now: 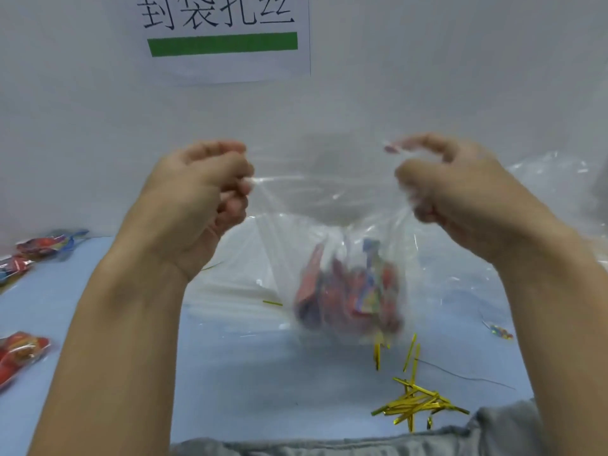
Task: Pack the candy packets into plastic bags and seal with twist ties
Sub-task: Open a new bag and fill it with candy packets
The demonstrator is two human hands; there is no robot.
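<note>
A clear plastic bag [324, 199] hangs in the air above the table, held up by its top corners. My left hand [200, 199] is shut on its left corner and my right hand [460, 189] is shut on its right corner. Several red and multicoloured candy packets [352, 291] sit blurred in the bag's bottom. A heap of gold twist ties [416, 401] lies on the light blue table [250, 373] at the front right, below the bag.
Filled bags of candy lie at the left edge [46, 245] and lower left [19, 353]. A stack of flat clear bags [237, 291] lies behind the held bag. More crumpled plastic [552, 179] sits at the right. A paper sign [223, 34] hangs on the white wall.
</note>
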